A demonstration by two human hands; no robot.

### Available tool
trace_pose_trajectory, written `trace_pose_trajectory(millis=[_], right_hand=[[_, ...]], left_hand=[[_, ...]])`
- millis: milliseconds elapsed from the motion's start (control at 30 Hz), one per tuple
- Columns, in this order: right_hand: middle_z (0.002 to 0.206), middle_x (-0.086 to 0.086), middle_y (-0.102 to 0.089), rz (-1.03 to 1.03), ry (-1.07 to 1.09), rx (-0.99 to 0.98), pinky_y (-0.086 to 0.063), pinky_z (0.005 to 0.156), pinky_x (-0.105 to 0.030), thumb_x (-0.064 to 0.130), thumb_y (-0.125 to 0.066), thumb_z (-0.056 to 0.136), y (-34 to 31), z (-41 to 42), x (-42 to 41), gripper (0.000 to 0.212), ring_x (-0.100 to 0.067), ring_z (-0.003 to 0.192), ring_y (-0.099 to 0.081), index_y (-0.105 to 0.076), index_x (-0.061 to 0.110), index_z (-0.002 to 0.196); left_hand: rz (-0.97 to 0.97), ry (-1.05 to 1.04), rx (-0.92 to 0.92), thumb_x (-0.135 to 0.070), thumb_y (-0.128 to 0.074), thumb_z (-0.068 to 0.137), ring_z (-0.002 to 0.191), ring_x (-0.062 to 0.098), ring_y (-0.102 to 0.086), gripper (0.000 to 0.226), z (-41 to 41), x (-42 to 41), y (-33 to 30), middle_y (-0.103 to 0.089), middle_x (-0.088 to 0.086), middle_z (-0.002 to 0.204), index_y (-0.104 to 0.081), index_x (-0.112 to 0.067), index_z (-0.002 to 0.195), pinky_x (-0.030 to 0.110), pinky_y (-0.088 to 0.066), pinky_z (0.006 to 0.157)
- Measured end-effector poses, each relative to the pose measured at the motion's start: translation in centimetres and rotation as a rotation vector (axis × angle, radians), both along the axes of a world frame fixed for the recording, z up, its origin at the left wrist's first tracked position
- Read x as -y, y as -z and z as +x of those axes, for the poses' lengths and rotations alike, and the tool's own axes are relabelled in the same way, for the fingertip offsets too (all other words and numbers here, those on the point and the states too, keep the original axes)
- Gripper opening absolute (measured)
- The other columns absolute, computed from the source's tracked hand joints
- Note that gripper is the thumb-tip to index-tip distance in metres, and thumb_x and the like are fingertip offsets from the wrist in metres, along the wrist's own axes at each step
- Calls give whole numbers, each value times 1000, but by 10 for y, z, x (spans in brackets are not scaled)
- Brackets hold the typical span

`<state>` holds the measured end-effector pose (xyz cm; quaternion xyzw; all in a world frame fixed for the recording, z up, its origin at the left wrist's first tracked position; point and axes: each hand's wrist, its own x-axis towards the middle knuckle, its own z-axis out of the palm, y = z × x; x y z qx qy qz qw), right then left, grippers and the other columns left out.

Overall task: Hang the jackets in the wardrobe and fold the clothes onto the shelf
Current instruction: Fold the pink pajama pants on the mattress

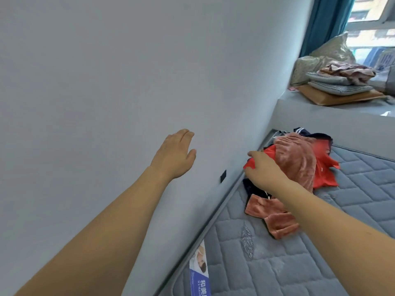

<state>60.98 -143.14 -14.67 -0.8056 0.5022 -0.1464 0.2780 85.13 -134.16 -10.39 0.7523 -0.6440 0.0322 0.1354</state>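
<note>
A heap of clothes lies on the grey quilted mattress (277,263) beside the wall. A pink fleece garment (297,159) tops the heap, over a red shirt (324,169) and dark navy clothes (254,189). Another pink fleece piece (271,216) lies nearer me. My right hand (265,169) rests on the left edge of the heap, fingers against the red shirt; whether they grip it I cannot tell. My left hand (177,154) is stretched out in front of the bare grey wall, fingers together, holding nothing. No wardrobe or shelf is in view.
A grey window ledge (320,116) beyond the bed carries stacked cushions (339,86), a cardboard piece, bags and crumpled fabric. A teal curtain (327,22) hangs by the window. A small black socket (223,175) sits low on the wall. A printed label (199,272) hangs at the mattress edge.
</note>
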Motion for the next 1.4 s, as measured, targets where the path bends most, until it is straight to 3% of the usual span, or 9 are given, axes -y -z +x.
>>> trace_pose_trajectory(millis=[300,433,667,800,900,1000,1133,1300,1400], right_hand=[[142,-15,-46,135,322,-74,-39,105,-41,17,-53,87,81,-88,88,54,-30,126,-47,-45,7,140],[148,-12,-40,150,376,-137,-34,111,-40,17,-52,87,130,-135,127,59,-28,135,-39,-40,9,144],[153,-7,-28,181,388,-240,-36,108,-43,17,-51,88,311,-162,188,66,-29,134,-37,-29,14,150],[163,-8,-3,346,491,-234,-23,116,-52,37,-52,92,439,-153,204,77,-31,148,-12,-9,26,156],[163,-5,16,519,500,-338,-10,115,-62,60,-48,89,522,-151,208,86,-32,150,4,9,45,152],[160,-8,26,556,449,-437,9,111,-68,62,-44,83,590,-147,192,90,-31,146,26,23,54,143],[157,-11,29,388,475,-459,37,95,-57,65,-31,71,626,-142,184,90,-30,139,36,35,55,133],[157,-12,18,404,442,-452,34,97,-57,61,-36,75,628,-145,190,86,-31,139,28,14,46,144],[143,-12,-16,339,438,-470,4,110,-62,58,-48,76,618,-145,209,72,-33,135,-8,-22,34,139]], left_hand=[[177,253,-131,-27,-42,102,143,28,-28,53,-66,162,90,-26,7,160,-31,-10,152,34,-19,118],[193,364,-131,-21,-48,99,137,28,-36,50,-116,217,138,-37,12,153,-40,-7,146,33,-22,114],[504,430,-118,-21,-52,94,137,28,-35,59,-159,299,347,-31,5,155,-36,-15,150,41,-35,110],[744,446,-90,-31,-54,89,143,30,-24,73,-172,316,481,-11,1,163,-21,-34,154,46,-35,112],[892,498,18,-34,-53,91,134,30,-36,62,-182,312,560,-23,0,157,-29,-37,149,45,-42,105],[766,482,99,-32,-55,92,113,31,-42,50,-190,295,613,-33,2,140,-37,-32,138,41,-46,82],[588,499,170,-26,-46,96,93,30,-42,41,-195,305,641,-38,5,129,-37,-31,135,39,-34,63],[624,519,170,-20,-41,98,95,34,-50,42,-199,319,645,-38,6,132,-35,-31,138,40,-35,65],[624,520,193,-19,-42,98,92,34,-50,39,-201,318,643,-39,7,129,-36,-31,135,40,-36,63]])
